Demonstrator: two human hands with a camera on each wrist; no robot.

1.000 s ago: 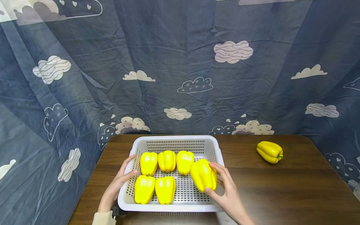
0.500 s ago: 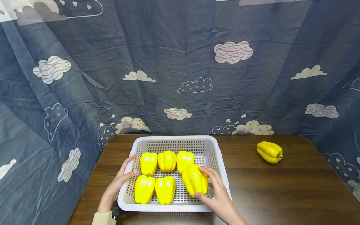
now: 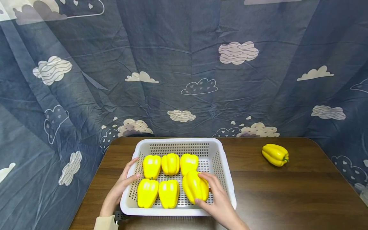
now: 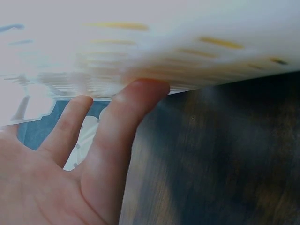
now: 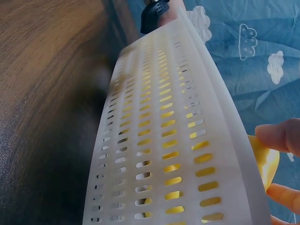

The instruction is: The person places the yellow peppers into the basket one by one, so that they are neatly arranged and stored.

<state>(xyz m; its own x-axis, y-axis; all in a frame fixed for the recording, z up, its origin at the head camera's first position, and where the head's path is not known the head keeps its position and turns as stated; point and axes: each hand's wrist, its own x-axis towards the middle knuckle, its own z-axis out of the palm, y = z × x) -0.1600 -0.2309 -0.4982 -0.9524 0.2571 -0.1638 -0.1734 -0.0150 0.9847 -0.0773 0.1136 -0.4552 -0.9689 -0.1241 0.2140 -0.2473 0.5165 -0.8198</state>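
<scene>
A white slotted plastic basket (image 3: 184,212) stands on the brown table, with several yellow bell peppers in it, such as one at its near left (image 3: 147,193). In the head view my right hand (image 3: 219,203) holds another yellow bell pepper (image 3: 195,187) between thumb and fingers, inside the basket at the near right. The right wrist view shows that pepper (image 5: 265,161) above the basket's rim, thumb and fingers on it. My left hand (image 3: 119,188) rests against the basket's left side. Its thumb (image 4: 126,122) touches the slotted wall in the left wrist view, fingers fairly straight.
One more yellow bell pepper (image 3: 275,155) lies on the table (image 3: 287,198) to the right, apart from the basket. A dark blue cloth (image 3: 161,105) with cloud prints hangs behind the table. A black strap (image 3: 120,215) shows at the left wrist.
My right hand has moved left and nearer to me with the pepper, which now sits closer to the near row. The left hand and the other peppers stay put.
</scene>
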